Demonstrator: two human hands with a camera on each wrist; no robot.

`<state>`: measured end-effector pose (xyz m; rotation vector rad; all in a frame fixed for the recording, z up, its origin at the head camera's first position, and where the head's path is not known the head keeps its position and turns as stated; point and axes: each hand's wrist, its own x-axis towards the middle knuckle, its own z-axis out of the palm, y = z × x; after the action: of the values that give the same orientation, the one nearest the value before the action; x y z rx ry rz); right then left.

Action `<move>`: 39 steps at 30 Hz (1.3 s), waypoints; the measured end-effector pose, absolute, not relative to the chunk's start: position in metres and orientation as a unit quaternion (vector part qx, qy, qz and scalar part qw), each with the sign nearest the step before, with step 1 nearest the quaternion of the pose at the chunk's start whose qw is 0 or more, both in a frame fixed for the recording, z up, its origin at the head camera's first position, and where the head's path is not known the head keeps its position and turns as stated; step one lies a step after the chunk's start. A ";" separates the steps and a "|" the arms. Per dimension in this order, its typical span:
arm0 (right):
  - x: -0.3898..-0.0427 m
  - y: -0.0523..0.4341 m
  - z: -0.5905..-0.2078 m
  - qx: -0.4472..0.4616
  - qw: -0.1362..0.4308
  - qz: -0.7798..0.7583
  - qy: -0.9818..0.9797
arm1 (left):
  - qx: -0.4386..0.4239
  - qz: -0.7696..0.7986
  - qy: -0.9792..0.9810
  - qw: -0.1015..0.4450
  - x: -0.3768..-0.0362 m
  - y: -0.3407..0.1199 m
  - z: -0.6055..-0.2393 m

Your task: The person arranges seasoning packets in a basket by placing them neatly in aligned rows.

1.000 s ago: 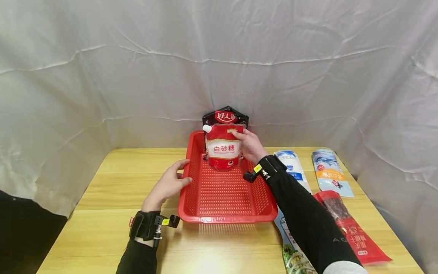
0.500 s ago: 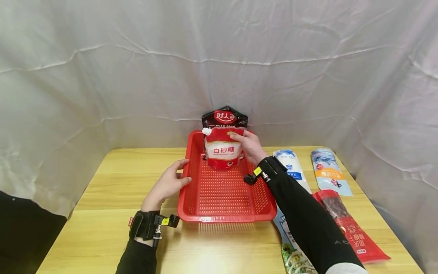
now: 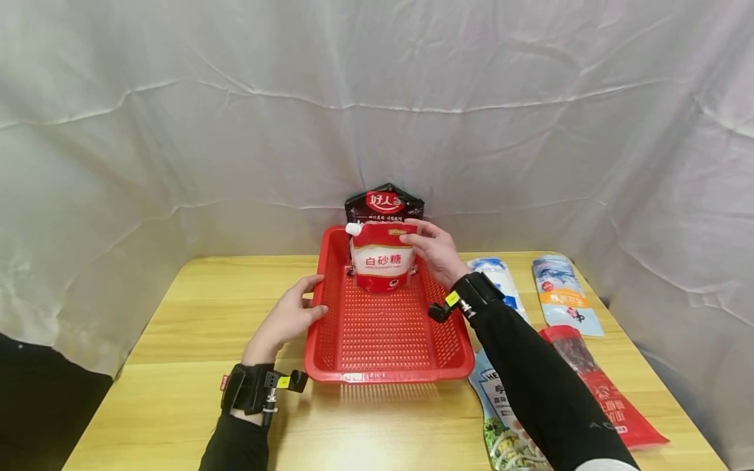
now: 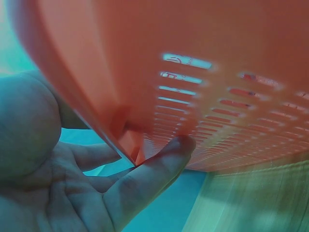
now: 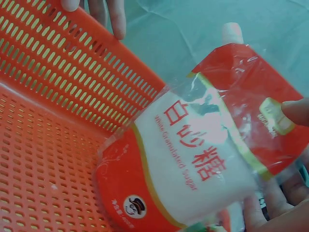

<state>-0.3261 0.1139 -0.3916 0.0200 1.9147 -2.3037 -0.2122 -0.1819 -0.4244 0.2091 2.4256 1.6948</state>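
A red pouch of white granulated sugar (image 3: 383, 260) with a white spout stands upright at the far end of a red plastic basket (image 3: 385, 377). My right hand (image 3: 438, 252) is at the pouch's upper right corner. Its thumb lies over the front and its other fingers are spread behind and above the edge, loosely apart. The right wrist view shows the thumb tip (image 5: 295, 112) at the pouch's front. My left hand (image 3: 294, 314) holds the basket's left rim, with fingers against the outer wall (image 4: 159, 159). A black pouch (image 3: 384, 204) stands behind the sugar.
To the right on the wooden table (image 3: 235, 294) lie a blue-white pouch (image 3: 497, 281), a blue pouch with an orange band (image 3: 567, 297), a red bag (image 3: 607, 392) and a light-blue Heinz pouch (image 3: 506, 418), partly under my right sleeve. Grey cloth (image 3: 377, 131) hangs behind.
The sugar pouch has come down slightly and settled against the black pouch. My right hand's fingers have loosened and the hand has drawn a little to the right. My left hand stays put.
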 end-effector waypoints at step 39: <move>-0.269 0.300 -0.366 -0.031 -0.071 -0.354 0.932 | 0.068 0.562 0.819 0.095 -0.211 -0.183 -0.422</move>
<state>-0.2688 0.3000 -0.3659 -0.1018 3.0676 -1.1650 -0.2113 -0.1832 -0.4217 0.2028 2.4293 1.6651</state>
